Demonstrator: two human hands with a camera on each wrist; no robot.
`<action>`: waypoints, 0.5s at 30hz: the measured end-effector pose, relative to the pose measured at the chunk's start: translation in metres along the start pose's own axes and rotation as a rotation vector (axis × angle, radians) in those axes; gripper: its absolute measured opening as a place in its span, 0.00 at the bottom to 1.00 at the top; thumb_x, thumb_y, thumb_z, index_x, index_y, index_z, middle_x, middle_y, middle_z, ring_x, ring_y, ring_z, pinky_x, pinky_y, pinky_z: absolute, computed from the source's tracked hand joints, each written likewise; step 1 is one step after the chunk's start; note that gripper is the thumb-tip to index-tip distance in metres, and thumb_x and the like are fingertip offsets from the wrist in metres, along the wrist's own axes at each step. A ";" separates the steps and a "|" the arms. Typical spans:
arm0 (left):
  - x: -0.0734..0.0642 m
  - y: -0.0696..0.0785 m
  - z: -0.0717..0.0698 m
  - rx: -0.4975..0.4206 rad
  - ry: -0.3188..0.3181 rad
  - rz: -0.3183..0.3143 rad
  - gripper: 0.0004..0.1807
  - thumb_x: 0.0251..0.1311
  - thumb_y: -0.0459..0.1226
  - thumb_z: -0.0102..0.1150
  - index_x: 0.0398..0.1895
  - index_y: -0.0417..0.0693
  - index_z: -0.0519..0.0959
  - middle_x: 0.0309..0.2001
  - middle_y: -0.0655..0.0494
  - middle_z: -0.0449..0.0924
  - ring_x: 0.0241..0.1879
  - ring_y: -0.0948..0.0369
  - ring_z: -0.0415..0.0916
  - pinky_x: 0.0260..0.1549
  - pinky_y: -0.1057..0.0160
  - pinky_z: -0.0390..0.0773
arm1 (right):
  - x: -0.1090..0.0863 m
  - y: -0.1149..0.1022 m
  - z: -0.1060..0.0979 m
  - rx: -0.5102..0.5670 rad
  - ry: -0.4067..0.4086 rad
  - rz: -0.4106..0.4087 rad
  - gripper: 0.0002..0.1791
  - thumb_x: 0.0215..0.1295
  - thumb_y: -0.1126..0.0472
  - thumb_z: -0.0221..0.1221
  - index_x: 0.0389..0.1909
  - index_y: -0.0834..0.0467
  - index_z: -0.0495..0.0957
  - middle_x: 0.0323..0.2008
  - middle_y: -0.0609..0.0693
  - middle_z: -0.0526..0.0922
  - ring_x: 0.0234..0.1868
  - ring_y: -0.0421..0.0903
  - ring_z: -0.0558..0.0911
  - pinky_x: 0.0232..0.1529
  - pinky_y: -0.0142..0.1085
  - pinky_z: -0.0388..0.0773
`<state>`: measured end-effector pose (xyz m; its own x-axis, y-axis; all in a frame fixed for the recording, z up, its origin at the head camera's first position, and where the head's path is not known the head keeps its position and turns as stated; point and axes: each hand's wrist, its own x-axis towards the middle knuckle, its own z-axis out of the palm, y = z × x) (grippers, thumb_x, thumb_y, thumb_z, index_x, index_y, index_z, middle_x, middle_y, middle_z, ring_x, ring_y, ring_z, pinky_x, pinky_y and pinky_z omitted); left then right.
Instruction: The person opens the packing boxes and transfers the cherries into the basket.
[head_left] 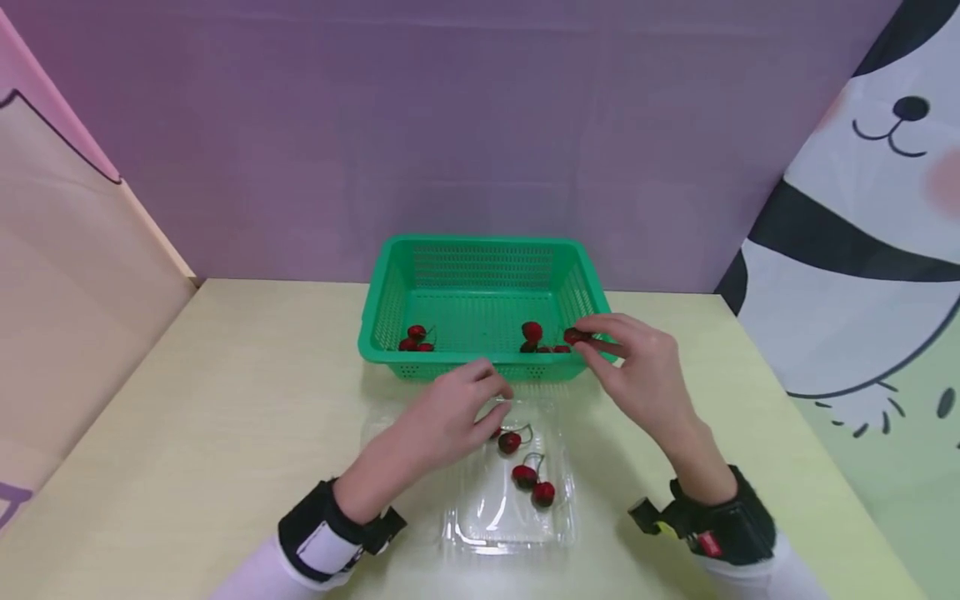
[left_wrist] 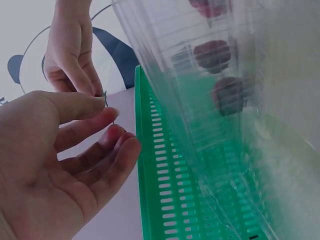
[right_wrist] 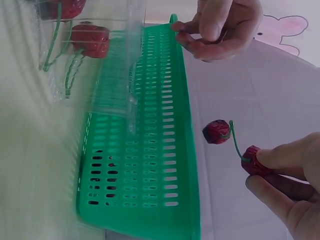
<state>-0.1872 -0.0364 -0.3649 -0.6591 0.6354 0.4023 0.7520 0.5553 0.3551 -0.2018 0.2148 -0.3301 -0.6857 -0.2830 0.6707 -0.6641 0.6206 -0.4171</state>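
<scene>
Purple cloth [head_left: 480,125] hangs behind the basket [head_left: 480,241]; at its right front corner the right hand [head_left: 637,367] pinches a cherry [right_wrist: 249,161]; in front, the left hand [head_left: 450,410] is slack, empty. Seemingly mid-transfer; the next move needs a steady pinch.

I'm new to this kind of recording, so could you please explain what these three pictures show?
Of course. There is no robot here: a person works with a bare left hand and right hand. The wide picture comes from a camera on the head, looking down; the other two come from cameras worn on each wrist.

On the table are a green basket and, nearer the person, a clear plastic box, both with cherries in them.

The right hand pinches one cherry near the basket's right end; a second cherry hangs from the same stem. The left hand, over the box, appears to hold nothing.
</scene>
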 end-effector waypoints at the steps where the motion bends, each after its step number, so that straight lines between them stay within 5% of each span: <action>1: 0.000 0.001 0.001 -0.006 -0.020 -0.003 0.05 0.64 0.35 0.62 0.41 0.48 0.83 0.38 0.59 0.75 0.34 0.65 0.74 0.32 0.75 0.72 | 0.000 0.001 0.001 0.004 0.008 0.007 0.15 0.51 0.77 0.69 0.42 0.65 0.84 0.40 0.50 0.84 0.41 0.47 0.85 0.38 0.27 0.79; 9: -0.002 0.009 0.003 0.010 -0.207 -0.022 0.09 0.64 0.38 0.63 0.46 0.47 0.83 0.41 0.59 0.74 0.36 0.66 0.74 0.34 0.77 0.71 | 0.001 0.009 0.006 -0.006 0.077 0.047 0.14 0.51 0.77 0.69 0.41 0.67 0.84 0.40 0.52 0.84 0.38 0.50 0.86 0.38 0.28 0.78; 15: -0.003 0.013 0.005 0.040 -0.285 0.019 0.11 0.63 0.39 0.64 0.47 0.46 0.83 0.40 0.58 0.76 0.38 0.66 0.75 0.35 0.77 0.72 | 0.001 0.015 0.009 -0.002 0.110 0.061 0.13 0.52 0.76 0.69 0.40 0.67 0.84 0.39 0.52 0.84 0.37 0.50 0.86 0.37 0.29 0.79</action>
<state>-0.1759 -0.0286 -0.3652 -0.6218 0.7681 0.1529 0.7676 0.5588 0.3140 -0.2149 0.2171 -0.3415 -0.6880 -0.1625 0.7073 -0.6213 0.6356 -0.4584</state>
